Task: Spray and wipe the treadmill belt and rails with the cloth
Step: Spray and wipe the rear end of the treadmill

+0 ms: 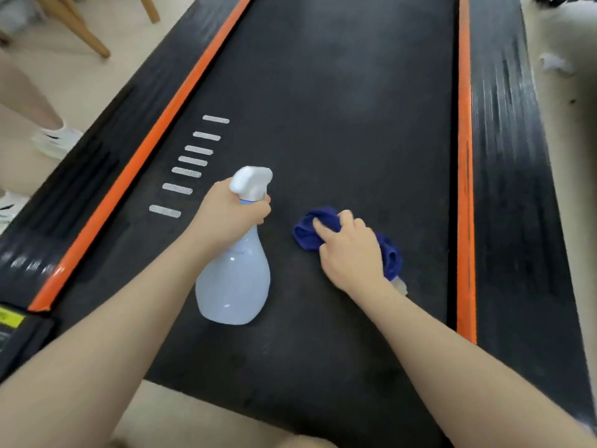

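Blue cloth [339, 236] lay bunched on the treadmill belt [339, 108], mid-width, w/ the right hand [350, 250] on top, its grip curled round the fabric. Just to its left, the left hand [231, 211] had its grip wrapped round the neck of a pale spray bottle [234, 282], upright w/ its base at the belt. Orange rails [465, 176] ran along both sides. Another person's shoe [56, 140] was on the floor at left.
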A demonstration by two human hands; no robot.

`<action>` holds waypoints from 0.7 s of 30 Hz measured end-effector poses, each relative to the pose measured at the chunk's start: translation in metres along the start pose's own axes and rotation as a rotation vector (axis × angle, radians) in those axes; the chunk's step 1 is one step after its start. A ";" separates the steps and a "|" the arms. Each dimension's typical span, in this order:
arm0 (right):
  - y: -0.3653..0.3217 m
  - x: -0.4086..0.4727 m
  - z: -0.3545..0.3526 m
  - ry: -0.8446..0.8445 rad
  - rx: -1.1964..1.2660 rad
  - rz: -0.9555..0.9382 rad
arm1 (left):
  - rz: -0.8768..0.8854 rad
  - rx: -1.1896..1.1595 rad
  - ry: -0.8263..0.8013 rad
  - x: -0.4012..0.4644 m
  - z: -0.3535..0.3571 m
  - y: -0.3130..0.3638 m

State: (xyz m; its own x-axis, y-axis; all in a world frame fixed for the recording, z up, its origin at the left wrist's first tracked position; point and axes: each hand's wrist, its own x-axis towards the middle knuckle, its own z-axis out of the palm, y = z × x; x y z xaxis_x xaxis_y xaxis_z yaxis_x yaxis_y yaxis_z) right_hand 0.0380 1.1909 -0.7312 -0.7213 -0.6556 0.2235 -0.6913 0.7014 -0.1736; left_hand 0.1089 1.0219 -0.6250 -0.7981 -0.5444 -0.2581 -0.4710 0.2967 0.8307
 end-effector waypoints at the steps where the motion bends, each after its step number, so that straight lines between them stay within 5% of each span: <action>1: -0.026 -0.007 -0.002 -0.055 0.059 -0.114 | -0.013 -0.034 0.004 -0.002 -0.004 -0.002; 4: -0.067 -0.002 -0.005 -0.242 0.096 -0.367 | -0.071 -0.163 0.023 -0.006 -0.020 -0.014; 9: -0.029 0.047 -0.011 -0.258 -0.130 0.221 | -0.115 -0.285 0.154 -0.012 -0.085 -0.051; 13: -0.045 0.064 -0.036 -0.498 0.272 0.304 | -0.151 -0.307 0.192 -0.027 -0.142 -0.078; 21: -0.118 0.023 -0.045 -0.305 0.397 0.519 | -0.253 -0.280 0.038 -0.037 -0.179 -0.111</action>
State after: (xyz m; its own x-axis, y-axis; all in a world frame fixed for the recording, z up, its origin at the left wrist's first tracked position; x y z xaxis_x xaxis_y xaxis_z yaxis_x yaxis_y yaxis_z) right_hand 0.1046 1.1055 -0.6619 -0.9008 -0.3552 -0.2496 -0.1781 0.8267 -0.5337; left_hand 0.2580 0.8691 -0.6193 -0.6525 -0.6036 -0.4581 -0.5263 -0.0739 0.8471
